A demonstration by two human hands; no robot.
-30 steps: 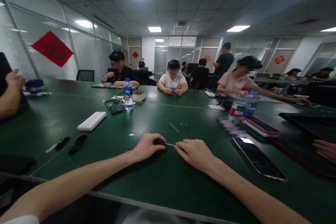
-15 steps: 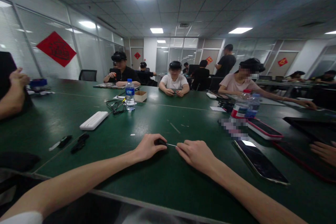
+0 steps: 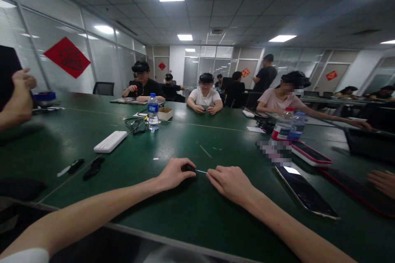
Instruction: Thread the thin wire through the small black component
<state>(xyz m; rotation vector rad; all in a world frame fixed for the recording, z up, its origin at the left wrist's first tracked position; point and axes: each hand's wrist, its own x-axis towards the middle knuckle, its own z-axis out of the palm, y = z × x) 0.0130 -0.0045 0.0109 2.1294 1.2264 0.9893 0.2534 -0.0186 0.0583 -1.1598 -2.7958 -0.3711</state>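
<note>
Both my hands rest on a big dark green table point(image 3: 191, 213). My left hand point(image 3: 174, 174) is closed around a small black piece point(image 3: 188, 167), from which a thin light-coloured strip point(image 3: 201, 171) runs to the right. My right hand point(image 3: 228, 181) is closed, its fingertips pinched on the far end of that strip. The strip is stretched level between the two hands, just above the table top.
A phone point(image 3: 305, 191) lies right of my right hand, and another red-cased phone point(image 3: 311, 153) sits beyond it near two bottles point(image 3: 285, 128). A white case point(image 3: 110, 141), two black pieces point(image 3: 92, 167), a water bottle point(image 3: 152, 111) and a cable point(image 3: 135, 124) sit to the left. Several people sit around.
My hands hold the same grip and have barely moved. The view has shifted slightly. The arm of the person at the far left has lifted a little.
</note>
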